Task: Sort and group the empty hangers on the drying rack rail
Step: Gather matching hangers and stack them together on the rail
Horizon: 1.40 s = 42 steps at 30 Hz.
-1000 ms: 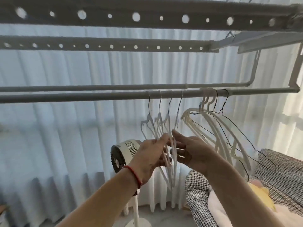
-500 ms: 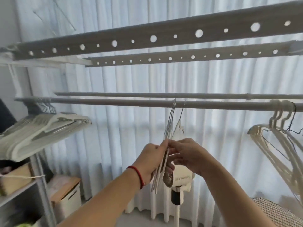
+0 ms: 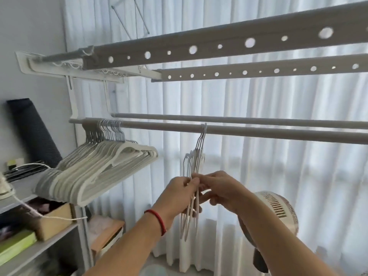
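A small bunch of white hangers (image 3: 194,176) hangs from the front rail (image 3: 258,132) of the drying rack, the wire hooks gathered together at one spot near the rail's middle and the bodies pressed flat against one another, edge-on to the camera. The left hand (image 3: 177,196) grips the bunch from the left side at mid-height, its fingers (image 3: 192,183) curled round the hanger bodies; a red cord bracelet (image 3: 157,220) sits on its wrist. The right hand (image 3: 221,191) meets the bunch from the right at the same height, its fingers (image 3: 201,177) narrow and pinching the hangers, the fingertips touching those of the left hand. Well apart along the same rail, near its left end, a large group of white hangers (image 3: 95,172) hangs packed together, hooks side by side, bodies fanned toward the lower left. A second rail (image 3: 239,119) runs just behind the front one. Above both, two perforated bars (image 3: 219,46) cross the view. A white curtain (image 3: 278,176) fills the background. A round fan (image 3: 278,212) stands behind the right forearm. At lower left, a shelf unit (image 3: 29,250) holds boxes and a cord.
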Tool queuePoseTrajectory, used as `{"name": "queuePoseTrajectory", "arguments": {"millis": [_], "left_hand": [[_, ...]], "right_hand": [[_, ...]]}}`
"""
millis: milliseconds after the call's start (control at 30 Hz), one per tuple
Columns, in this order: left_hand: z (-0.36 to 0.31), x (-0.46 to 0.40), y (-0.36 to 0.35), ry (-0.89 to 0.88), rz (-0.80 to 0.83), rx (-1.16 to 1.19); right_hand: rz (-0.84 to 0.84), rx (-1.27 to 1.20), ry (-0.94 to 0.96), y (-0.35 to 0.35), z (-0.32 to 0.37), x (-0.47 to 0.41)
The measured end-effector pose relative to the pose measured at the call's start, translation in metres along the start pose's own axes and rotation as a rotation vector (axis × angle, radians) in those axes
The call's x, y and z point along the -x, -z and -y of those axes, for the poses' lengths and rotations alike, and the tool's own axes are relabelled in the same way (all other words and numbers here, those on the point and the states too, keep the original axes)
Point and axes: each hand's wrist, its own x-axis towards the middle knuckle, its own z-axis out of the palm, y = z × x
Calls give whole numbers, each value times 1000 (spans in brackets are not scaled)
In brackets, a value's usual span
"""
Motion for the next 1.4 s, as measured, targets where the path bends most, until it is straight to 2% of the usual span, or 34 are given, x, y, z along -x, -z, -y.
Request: {"name": "queuePoseTrajectory", "arguments": {"millis": [67,200,400,633,733,833,900,967,1033,1133,1267,1400], "left_hand": [[10,-9,39,-83,-55,-155],[27,-26,89,-164,-117,-157],[52,-41,128,-101,-150,57],[54,-34,150,-14,-214,-19],[57,-33,149,-8,-227,40],[57,-32,151,-19,-310,-50],[57,-31,155,-82,-361,-321],[51,-28,159,-151,-382,-778],[39,-25,168,-262,-429,-967],[19,-33,198,-441,-441,-967],[6,-69,259,-541,-385,-960],[-2,-113,303,-740,-382,-871]], "right_hand": [[26,-8,1,-28,2,-19],[63,9,-42,-71,13,-55],[127,16,-39,-104,16,-95],[167,86,-16,-125,18,-125],[178,-17,9,-136,13,-136],[152,-166,1,-147,8,-142],[131,-244,-15,-157,6,-146],[109,-284,-29,-165,5,-148],[89,-324,-33,-173,4,-150],[17,-400,-16,-184,3,-150],[-84,-465,48,-204,7,-151],[-158,-458,37,-219,17,-152]]}}
